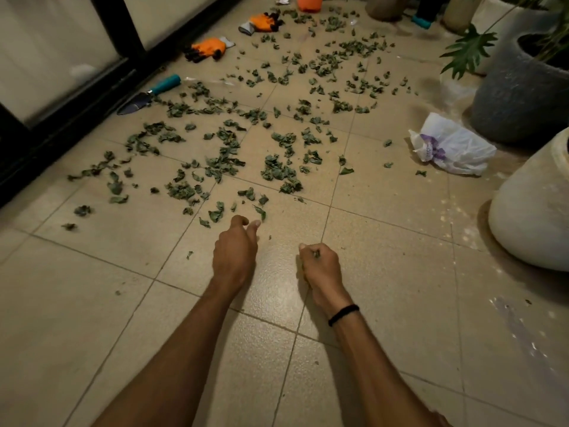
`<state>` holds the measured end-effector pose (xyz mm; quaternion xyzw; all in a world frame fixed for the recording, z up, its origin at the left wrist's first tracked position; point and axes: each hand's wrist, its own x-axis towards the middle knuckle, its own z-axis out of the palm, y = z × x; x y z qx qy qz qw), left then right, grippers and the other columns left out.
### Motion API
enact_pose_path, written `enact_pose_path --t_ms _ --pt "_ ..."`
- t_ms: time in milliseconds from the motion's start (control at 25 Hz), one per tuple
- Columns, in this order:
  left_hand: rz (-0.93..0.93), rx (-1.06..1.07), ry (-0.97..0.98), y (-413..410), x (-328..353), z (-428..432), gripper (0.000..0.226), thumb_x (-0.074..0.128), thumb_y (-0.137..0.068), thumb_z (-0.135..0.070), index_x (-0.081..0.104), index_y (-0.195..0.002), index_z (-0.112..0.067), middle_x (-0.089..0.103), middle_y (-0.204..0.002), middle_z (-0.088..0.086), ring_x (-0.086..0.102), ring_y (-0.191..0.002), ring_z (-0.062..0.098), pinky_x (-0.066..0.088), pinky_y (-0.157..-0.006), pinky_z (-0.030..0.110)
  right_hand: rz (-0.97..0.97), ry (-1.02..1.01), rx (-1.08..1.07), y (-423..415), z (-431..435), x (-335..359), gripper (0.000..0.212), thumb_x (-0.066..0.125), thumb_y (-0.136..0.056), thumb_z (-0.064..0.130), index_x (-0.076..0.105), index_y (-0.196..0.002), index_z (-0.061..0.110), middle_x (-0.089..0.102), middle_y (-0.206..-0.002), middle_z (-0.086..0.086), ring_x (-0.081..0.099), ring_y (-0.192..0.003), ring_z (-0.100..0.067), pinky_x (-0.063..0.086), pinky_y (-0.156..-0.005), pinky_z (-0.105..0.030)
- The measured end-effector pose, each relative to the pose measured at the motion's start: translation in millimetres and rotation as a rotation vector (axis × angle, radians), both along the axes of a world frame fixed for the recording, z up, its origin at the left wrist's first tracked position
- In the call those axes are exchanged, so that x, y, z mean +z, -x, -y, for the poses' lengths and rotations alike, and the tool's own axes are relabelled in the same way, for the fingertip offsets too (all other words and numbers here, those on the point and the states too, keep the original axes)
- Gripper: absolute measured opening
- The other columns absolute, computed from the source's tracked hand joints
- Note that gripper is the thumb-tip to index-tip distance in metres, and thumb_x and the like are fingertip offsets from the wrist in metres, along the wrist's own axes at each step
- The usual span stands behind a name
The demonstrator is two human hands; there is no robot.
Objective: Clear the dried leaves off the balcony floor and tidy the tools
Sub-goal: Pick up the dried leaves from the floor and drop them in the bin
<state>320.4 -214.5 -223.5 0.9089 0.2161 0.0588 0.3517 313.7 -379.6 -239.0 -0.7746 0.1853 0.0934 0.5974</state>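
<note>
Barely started: most leaves, trowel and gloves are left untouched across the upper frame; a few are clenched in the right hand, left hand fingers loosely parted, empty.

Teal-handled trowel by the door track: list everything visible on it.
The trowel has a smooth teal handle, plastic by its look, a short silvery neck and a dark, pointed metal scoop blade. It lies flat on the tile floor beside the black door track, blade toward the camera and handle pointing away. Scattered dried leaves lie just right of it; whether any touch the blade is unclear. Nothing holds it.
</note>
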Motion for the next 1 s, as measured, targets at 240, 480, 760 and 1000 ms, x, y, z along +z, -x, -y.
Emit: enact_pose_path --t_ms 240,480,760,1000 --pt "-0.16 -0.222 -0.239 -27.5 -15.3 10.4 0.076 0.051 -0.096 -0.059 0.027 -0.148 -0.01 0.072 -0.096 0.014 0.069 -0.082 0.034 0.052 -0.069 0.039 -0.117 -0.371 -0.215 -9.2 7.9 5.5 0.019 0.066 -0.094 0.026 0.062 -0.091 0.007 0.058 -0.065 -0.01 0.049 -0.05 -0.018 0.039 -0.046 -0.028" --pt "-0.077 -0.24 -0.458 -41.9 -33.5 13.6 0.038 0.037 -0.105 -0.049 0.044 -0.12 -0.015 0.07 -0.095 0.009 0.068 -0.075 0.032 0.04 -0.057 0.033 -0.1 -0.267 -0.189 3.0 0.9 -8.3 0.023 0.064 -0.096 0.027 0.063 -0.092 0.004 0.062 -0.067 -0.008 0.054 -0.054 -0.017 0.043 -0.049 -0.029" --pt "0.115 0.093 0.168 -15.7 -21.9 -7.5 0.026 0.046 -0.106 -0.035 0.053 -0.098 -0.011 0.06 -0.075 -0.002 0.056 -0.064 0.016 0.035 -0.052 0.028 0.197 0.286 0.102 -1.5 -25.2 3.2 0.016 0.057 -0.099 0.026 0.06 -0.09 0.013 0.06 -0.076 0.01 0.054 -0.065 -0.005 0.039 -0.054 -0.01" --pt "0.283 0.375 0.423 48.1 -0.4 -72.9 0.033 0.057 -0.101 -0.032 0.059 -0.087 -0.002 0.059 -0.071 0.005 0.052 -0.061 0.015 0.042 -0.058 0.03 0.421 0.622 0.315 -28.5 -60.2 -15.0 0.018 0.05 -0.099 0.012 0.057 -0.082 0.012 0.057 -0.081 -0.002 0.051 -0.073 -0.017 0.034 -0.061 -0.027"
